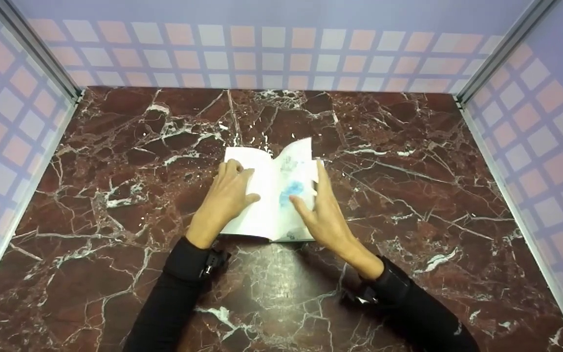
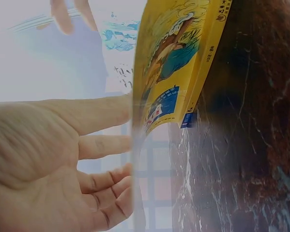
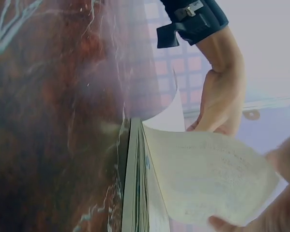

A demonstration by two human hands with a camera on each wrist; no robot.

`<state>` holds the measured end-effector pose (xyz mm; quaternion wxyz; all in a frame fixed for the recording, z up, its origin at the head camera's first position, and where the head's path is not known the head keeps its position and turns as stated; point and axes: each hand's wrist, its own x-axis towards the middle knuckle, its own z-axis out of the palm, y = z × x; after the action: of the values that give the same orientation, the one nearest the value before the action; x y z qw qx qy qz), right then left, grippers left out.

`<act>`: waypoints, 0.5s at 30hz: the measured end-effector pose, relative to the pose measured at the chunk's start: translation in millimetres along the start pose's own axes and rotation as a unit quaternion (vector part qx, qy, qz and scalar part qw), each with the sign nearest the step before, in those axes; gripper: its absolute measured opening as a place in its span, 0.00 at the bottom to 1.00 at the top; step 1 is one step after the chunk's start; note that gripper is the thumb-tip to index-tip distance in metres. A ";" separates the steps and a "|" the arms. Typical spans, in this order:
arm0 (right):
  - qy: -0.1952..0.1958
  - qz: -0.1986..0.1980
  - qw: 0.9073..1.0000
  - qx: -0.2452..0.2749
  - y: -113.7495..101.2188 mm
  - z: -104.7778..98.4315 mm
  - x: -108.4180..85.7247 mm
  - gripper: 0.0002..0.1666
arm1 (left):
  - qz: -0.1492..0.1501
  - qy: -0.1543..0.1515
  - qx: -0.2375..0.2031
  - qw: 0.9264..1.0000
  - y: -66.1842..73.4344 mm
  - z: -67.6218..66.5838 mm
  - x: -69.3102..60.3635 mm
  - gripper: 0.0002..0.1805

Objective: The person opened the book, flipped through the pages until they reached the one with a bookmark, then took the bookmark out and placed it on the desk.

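An open book (image 1: 261, 215) lies on the table, its left page white, its right page (image 1: 289, 220) printed with a blue picture. My left hand (image 1: 225, 193) rests on the left page near its outer edge. In the left wrist view, that hand (image 2: 48, 154) has its fingertips against the book, whose yellow illustrated cover (image 2: 176, 58) shows. My right hand (image 1: 328, 215) holds the right page near its outer edge, thumb on top and fingers around the side. The right wrist view shows this page (image 3: 207, 174) raised and curved, with part of my right hand (image 3: 275, 208) beside it.
Beneath the book is a dark red marbled table (image 1: 115, 264) with white veins. Low walls with pink and white squares enclose it at the back (image 1: 273, 36), left (image 1: 8, 105) and right (image 1: 550, 117). Stacked pages (image 3: 137, 193) lie below the raised one.
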<state>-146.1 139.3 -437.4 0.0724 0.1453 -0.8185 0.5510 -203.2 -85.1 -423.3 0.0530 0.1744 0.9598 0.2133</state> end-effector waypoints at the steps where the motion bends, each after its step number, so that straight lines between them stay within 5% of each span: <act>1: 0.014 0.010 0.999 0.030 -1.5 -0.1 -0.3 0.55 | -0.002 -0.001 -0.001 1.000 0.2 -0.1 -0.1 0.34; 8: 0.049 0.125 0.981 0.142 -8.7 -4.4 2.8 0.43 | -0.030 -0.032 -0.011 0.999 -0.3 -1.0 0.7 0.35; 13: 0.018 0.199 0.937 0.285 0.0 -3.4 10.6 0.34 | -0.034 -0.033 -0.020 0.999 -0.1 -2.4 1.0 0.36; 15: -0.004 0.216 0.928 0.305 5.0 -0.9 12.9 0.34 | -0.038 -0.035 -0.025 0.998 -0.4 -3.3 0.4 0.36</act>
<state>-159.9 139.9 -437.9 -0.0995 -0.0182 -0.6230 0.7757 -204.3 -86.6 -420.6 0.0987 0.1437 0.9577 0.2290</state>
